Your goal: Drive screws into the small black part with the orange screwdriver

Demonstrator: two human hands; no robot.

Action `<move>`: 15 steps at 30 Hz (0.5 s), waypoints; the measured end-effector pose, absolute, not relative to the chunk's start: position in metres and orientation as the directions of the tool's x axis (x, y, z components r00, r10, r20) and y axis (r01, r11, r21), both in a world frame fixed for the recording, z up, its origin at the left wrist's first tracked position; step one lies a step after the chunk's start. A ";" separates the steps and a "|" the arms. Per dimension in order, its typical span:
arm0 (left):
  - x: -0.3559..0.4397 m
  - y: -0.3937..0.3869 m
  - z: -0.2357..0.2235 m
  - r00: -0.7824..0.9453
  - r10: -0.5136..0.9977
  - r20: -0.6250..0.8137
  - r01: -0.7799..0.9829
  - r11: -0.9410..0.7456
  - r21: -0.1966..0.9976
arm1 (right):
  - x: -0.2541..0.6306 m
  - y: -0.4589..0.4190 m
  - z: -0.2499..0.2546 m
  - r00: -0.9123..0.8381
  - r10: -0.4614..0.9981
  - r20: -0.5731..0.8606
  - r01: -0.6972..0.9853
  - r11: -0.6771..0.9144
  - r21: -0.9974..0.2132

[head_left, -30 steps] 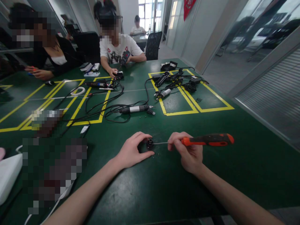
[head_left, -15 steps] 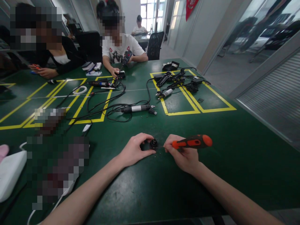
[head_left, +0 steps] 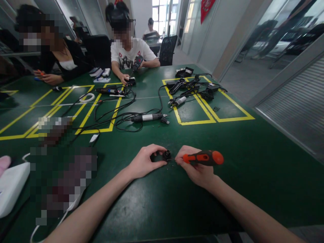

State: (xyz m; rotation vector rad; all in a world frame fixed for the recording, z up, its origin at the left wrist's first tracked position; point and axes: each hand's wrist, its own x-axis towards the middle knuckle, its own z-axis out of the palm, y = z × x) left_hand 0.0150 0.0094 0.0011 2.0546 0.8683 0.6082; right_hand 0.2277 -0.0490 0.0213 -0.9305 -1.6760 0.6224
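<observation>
My left hand (head_left: pixel 148 160) curls its thumb and fingers round a small black cylindrical part (head_left: pixel 167 154) that stands on the green table (head_left: pixel 141 212). On the other side, my right hand (head_left: pixel 196 167) pinches the shaft end of a screwdriver (head_left: pixel 205 157) with an orange and dark handle. The tool lies nearly level, handle to the right, its thin shaft directed at the black part. Whether the tip touches the part is too small to tell. Some tiny specks, perhaps screws, lie on the table just below the part.
Beyond my hands lies a silver and black pen-shaped electric tool (head_left: pixel 148 117) with coiled cable. Other tools and cables (head_left: pixel 184 86) rest within yellow tape (head_left: pixel 198 122). A white box (head_left: pixel 12 189) is at the left edge. Across the table, a person (head_left: pixel 134 50) holds a power drill.
The screwdriver and my right hand have shifted slightly left, and the handle has dipped a little. My left hand keeps its hold on the black part.
</observation>
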 end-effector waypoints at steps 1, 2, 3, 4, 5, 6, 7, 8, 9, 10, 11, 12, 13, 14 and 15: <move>0.015 0.009 0.001 0.648 0.754 0.114 0.368 -0.440 0.819 | 0.228 -0.049 0.022 -0.129 0.825 0.550 0.278 0.563 -0.779; 0.015 0.009 0.001 0.648 0.753 0.114 0.368 -0.441 0.818 | 0.228 -0.048 0.022 -0.127 0.817 0.562 0.288 0.573 -0.767; 0.015 0.009 0.002 0.648 0.753 0.117 0.368 -0.443 0.817 | 0.228 -0.047 0.022 -0.122 0.805 0.580 0.301 0.587 -0.751; 0.016 0.009 0.002 0.648 0.753 0.118 0.368 -0.445 0.816 | 0.227 -0.047 0.022 -0.115 0.793 0.598 0.318 0.600 -0.734; 0.016 0.009 0.002 0.648 0.753 0.118 0.370 -0.446 0.815 | 0.227 -0.046 0.022 -0.103 0.785 0.611 0.337 0.605 -0.721; 0.016 0.009 0.002 0.646 0.754 0.118 0.372 -0.446 0.814 | 0.226 -0.046 0.022 -0.085 0.780 0.620 0.356 0.605 -0.712; 0.016 0.009 0.002 0.645 0.755 0.116 0.374 -0.444 0.814 | 0.225 -0.046 0.022 -0.061 0.779 0.624 0.372 0.598 -0.710; 0.016 0.009 0.002 0.645 0.756 0.113 0.375 -0.442 0.815 | 0.224 -0.046 0.022 -0.035 0.780 0.625 0.383 0.588 -0.713; 0.017 0.009 0.002 0.644 0.757 0.111 0.377 -0.440 0.815 | 0.223 -0.047 0.022 -0.009 0.781 0.624 0.389 0.578 -0.717; 0.017 0.009 0.002 0.644 0.757 0.110 0.377 -0.440 0.815 | 0.222 -0.047 0.021 0.014 0.784 0.620 0.390 0.567 -0.726; 0.017 0.009 0.002 0.644 0.757 0.110 0.378 -0.440 0.815 | 0.221 -0.048 0.020 0.033 0.789 0.614 0.385 0.557 -0.736; 0.017 0.009 0.002 0.645 0.757 0.109 0.379 -0.440 0.814 | 0.221 -0.048 0.019 0.050 0.798 0.601 0.374 0.543 -0.752; 0.017 0.009 0.002 0.645 0.756 0.109 0.379 -0.441 0.814 | 0.220 -0.048 0.018 0.068 0.810 0.582 0.356 0.525 -0.773; 0.017 0.009 0.002 0.646 0.756 0.111 0.378 -0.442 0.814 | 0.219 -0.049 0.017 0.091 0.826 0.557 0.332 0.502 -0.799; 0.017 0.009 0.002 0.646 0.755 0.112 0.376 -0.443 0.814 | 0.219 -0.049 0.015 0.117 0.841 0.527 0.303 0.475 -0.826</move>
